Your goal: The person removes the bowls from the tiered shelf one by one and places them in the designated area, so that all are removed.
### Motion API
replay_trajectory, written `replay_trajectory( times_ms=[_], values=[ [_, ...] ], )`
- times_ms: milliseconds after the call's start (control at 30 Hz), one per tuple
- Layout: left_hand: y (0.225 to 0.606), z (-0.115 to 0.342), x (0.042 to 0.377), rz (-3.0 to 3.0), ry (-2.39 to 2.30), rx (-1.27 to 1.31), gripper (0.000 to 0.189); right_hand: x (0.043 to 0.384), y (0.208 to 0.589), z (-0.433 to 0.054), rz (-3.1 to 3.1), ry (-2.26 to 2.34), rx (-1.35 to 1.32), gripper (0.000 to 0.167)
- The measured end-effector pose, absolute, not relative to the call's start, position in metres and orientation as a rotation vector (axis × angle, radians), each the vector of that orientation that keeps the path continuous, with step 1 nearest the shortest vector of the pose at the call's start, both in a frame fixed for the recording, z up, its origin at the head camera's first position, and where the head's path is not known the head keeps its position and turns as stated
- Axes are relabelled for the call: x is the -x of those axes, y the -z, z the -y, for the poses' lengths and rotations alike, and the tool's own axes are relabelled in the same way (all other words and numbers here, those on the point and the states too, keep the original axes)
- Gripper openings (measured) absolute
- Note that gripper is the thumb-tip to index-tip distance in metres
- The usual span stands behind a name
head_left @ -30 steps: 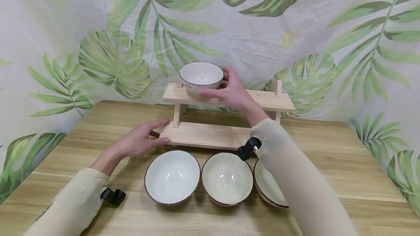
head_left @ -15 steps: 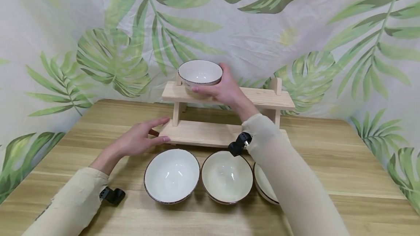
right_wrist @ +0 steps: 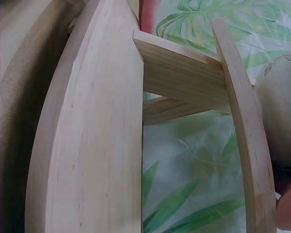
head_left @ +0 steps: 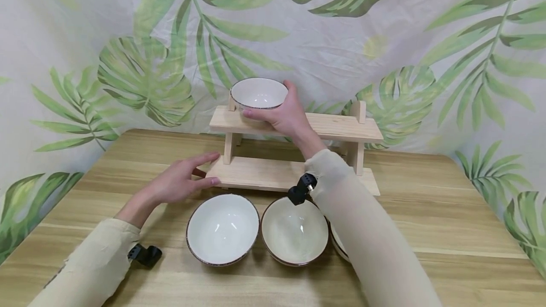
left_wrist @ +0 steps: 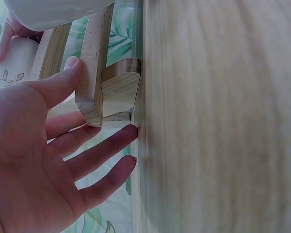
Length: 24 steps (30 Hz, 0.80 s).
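A two-tier wooden rack stands at the back of the table. On the left end of its upper board, a white bowl with a dark rim sits upright in my right hand, thumb across its front and fingers round its right side. My left hand holds the left end of the lower board; in the left wrist view its thumb lies on the board's edge, with the fingers extending beyond the end. The right wrist view catches part of the held bowl above the upper board.
Before the rack, a white bowl, a cream bowl and a third bowl, mostly covered by the right sleeve, stand in a row on the wooden table. A leaf-patterned cloth hangs behind.
My right hand has shifted slightly left round the bowl, its thumb reaching further across the front. The right forearm swung left, hiding more of the third bowl. The left hand stays put.
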<state>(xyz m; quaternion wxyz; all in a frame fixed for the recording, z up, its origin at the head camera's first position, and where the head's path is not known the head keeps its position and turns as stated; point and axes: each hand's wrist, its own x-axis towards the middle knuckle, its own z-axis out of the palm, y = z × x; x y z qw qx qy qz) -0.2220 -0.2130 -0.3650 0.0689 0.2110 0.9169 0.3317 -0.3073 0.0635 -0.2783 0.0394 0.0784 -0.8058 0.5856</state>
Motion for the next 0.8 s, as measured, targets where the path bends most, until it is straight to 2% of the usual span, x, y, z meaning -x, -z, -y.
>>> replay_trajectory(
  times_ms=[333,800],
  values=[
    [0.365,0.214,0.222,-2.756,-1.002,-0.643,0.075,0.305,0.279,-0.065,2.444,-1.805,-0.239,0.124],
    [0.366,0.215,0.222,-2.755,-1.004,-0.63,0.076,0.294,0.272,-0.08,2.48,-1.782,-0.227,0.127]
  ],
)
